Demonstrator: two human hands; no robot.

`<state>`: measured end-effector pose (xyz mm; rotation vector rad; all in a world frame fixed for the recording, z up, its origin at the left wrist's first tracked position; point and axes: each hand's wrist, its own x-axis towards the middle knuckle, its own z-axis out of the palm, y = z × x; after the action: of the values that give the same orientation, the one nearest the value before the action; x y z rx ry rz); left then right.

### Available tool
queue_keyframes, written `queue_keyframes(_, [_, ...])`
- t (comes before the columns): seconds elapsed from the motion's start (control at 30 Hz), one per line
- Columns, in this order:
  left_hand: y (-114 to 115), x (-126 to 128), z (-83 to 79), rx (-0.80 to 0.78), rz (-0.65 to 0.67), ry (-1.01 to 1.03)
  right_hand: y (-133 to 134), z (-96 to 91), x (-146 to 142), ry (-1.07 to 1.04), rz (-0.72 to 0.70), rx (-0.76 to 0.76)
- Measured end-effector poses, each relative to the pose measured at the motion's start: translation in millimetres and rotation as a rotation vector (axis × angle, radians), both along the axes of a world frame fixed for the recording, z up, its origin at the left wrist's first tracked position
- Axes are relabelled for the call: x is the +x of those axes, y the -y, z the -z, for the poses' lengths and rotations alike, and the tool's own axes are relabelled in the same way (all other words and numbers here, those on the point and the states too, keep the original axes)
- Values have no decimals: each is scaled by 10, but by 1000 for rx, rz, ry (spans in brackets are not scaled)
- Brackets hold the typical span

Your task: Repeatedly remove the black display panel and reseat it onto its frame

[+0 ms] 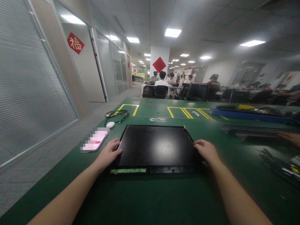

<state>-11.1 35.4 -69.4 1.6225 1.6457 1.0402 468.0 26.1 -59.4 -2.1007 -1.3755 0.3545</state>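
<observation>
A flat black display panel [150,147] lies face up in front of me on the green table, its screen reflecting a ceiling light. Along its near edge runs a green circuit strip [128,171]. My left hand [110,153] grips the panel's left edge, thumb on top and fingers along the side. On the opposite edge, my right hand [207,150] is closed with its fingertips at the frame; part of its grip is hidden behind the hand.
Left of the panel are a phone [95,140], a white oval case [110,124] and a coiled black cable [117,115]. At right lie a blue tray [253,115], dark metal strips [248,131] and another person's hand [290,137]. Yellow tape [178,107] marks the table's far side.
</observation>
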Motion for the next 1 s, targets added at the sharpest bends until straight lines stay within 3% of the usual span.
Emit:
queue_keyframes(0.6, [-18,3,22,9,7,-110,7,10,1,64,-21,19])
queue_keyframes(0.73, [55,8,-86,37,97,-107,25,-11,-30,137,-40,4])
queue_keyframes(1.0, [206,-78,-286,74,332,-489,22,2,1,128,-37,26])
